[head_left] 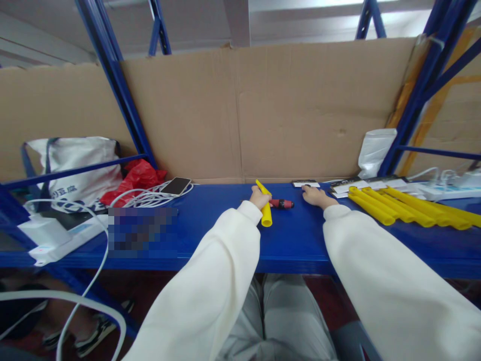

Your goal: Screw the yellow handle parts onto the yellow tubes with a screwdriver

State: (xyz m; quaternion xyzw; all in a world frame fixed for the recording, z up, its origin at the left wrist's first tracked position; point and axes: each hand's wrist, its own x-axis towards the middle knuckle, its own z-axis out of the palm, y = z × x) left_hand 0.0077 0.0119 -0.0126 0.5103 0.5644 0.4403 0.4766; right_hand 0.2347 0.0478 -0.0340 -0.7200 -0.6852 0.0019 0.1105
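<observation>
My left hand (259,198) is closed round a yellow tube (266,215), whose wide open end points towards me and whose narrow end sticks out beyond the fingers. Just right of the tube lies a red and black tool with a rounded handle (282,203); its other end is hidden behind the tube. My right hand (314,196) rests on the blue table (225,235) with its fingers stretched forward. Its fingertips reach a small white and black card or packet (305,183) near the cardboard wall; whether they press on it is too small to tell.
Several yellow tubes (398,210) lie in a row at the right, by a power strip (447,190). On the left are a phone (176,186), coiled white cable, a red plastic bag (137,178), a cloth bag (80,165) and another power strip (71,243). Cardboard (300,110) walls the back.
</observation>
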